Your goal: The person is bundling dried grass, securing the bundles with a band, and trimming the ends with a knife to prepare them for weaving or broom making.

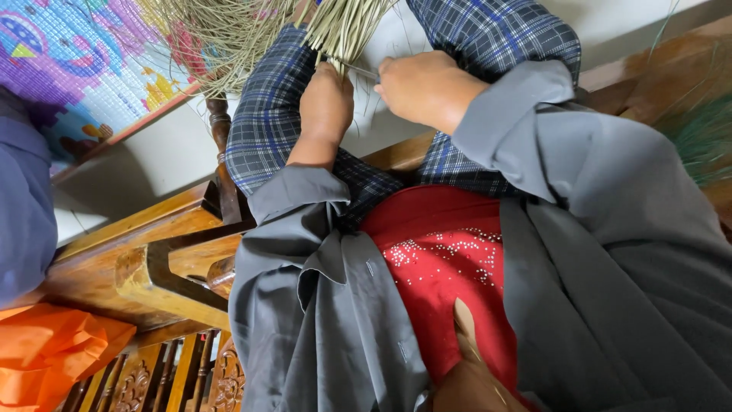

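Note:
A bundle of thin pale green-tan sticks (347, 27) fans out toward the floor between my knees, which are in blue plaid trousers. My left hand (326, 103) is closed around the near end of the bundle. My right hand (423, 84) is fisted just to the right of it and pinches a thin strand or wire (364, 73) that runs to the bundle. Grey sleeves cover both forearms.
I sit on a carved wooden bench (145, 267). A colourful woven mat (84, 61) lies at upper left, an orange plastic bag (46, 351) at lower left. A blue-clad person's edge (23, 206) is at far left. Green fibres (701, 137) lie at right.

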